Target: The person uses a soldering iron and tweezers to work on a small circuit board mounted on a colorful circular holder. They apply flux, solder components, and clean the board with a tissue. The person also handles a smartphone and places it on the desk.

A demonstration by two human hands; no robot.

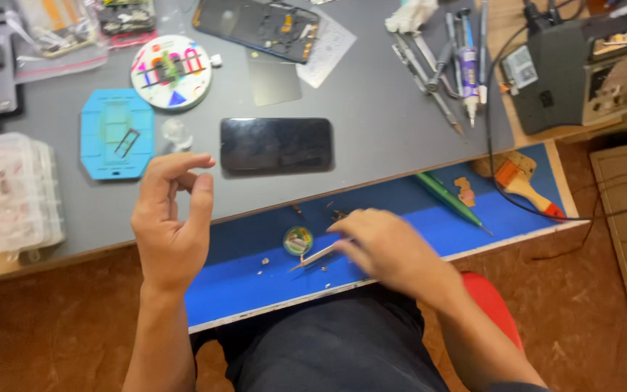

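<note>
Light: bright and even, no hard shadows on the grey mat [371, 109].
Glare: soft sheen on the dark phone screen [276, 144].
Blur: the right hand [386, 247] is smeared by motion; the left hand [170, 221] is sharper.
Focus: the clear plastic box [9, 192] looks soft.
Edges: slight wide-angle bending.

Grey worktop [371, 109], phone [276, 144], blue tray [473, 218]
</note>
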